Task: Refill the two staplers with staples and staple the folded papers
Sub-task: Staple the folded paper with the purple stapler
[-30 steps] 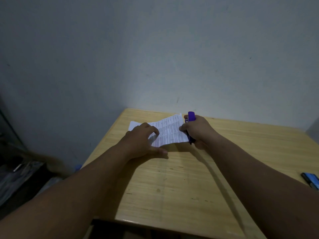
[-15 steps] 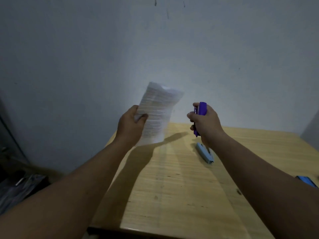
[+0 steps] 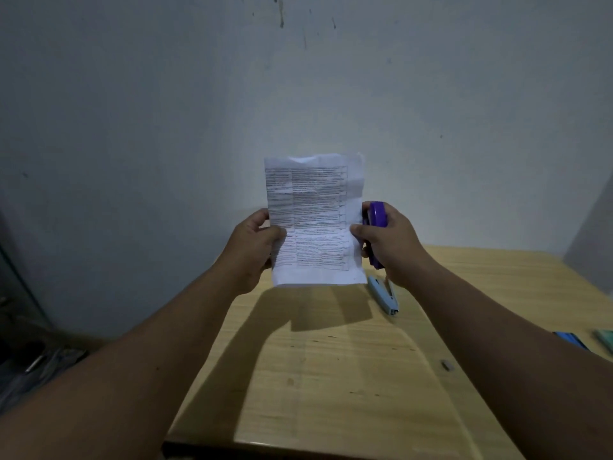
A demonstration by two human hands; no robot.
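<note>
A printed white paper (image 3: 315, 220) is held upright above the wooden table (image 3: 331, 376), facing me. My left hand (image 3: 255, 247) pinches its left edge. My right hand (image 3: 388, 244) grips a purple stapler (image 3: 376, 217) upright, and its thumb also presses the paper's right edge. A light blue stapler (image 3: 383, 293) lies flat on the table just below my right hand, partly hidden by the wrist.
A blue object (image 3: 570, 340) and a pale green one (image 3: 603, 338) lie at the table's right edge. A small grey piece (image 3: 447, 365) rests on the table right of centre. A plain wall stands behind; dark clutter sits on the floor at left.
The paper went from lying on the table to being lifted in my left hand, then turned upright to face me. My right hand with the purple stapler rose and now touches the paper's right edge.
</note>
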